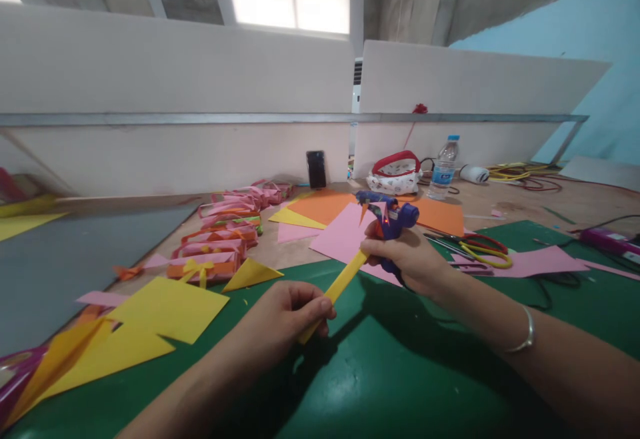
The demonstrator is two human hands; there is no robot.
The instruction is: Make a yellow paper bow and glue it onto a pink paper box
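Observation:
My left hand (pixel 285 315) is closed around the near end of a folded yellow paper strip (pixel 344 280), which slants up to the right above the green cutting mat (pixel 380 372). My right hand (pixel 413 259) grips a blue glue gun (pixel 387 215) whose nozzle points left, just above the strip's far end; a small red light glows on the gun. A silver bracelet sits on my right wrist. Pink paper (pixel 343 232) lies under the gun.
Yellow paper sheets (pixel 167 305) and a yellow triangle (pixel 250 273) lie at the left, with a row of pink and orange paper pieces (pixel 220 242) behind. Orange sheets (pixel 325 205), scissors (pixel 483 249), a water bottle (pixel 444 167), a phone (pixel 316 169) and cables sit farther back.

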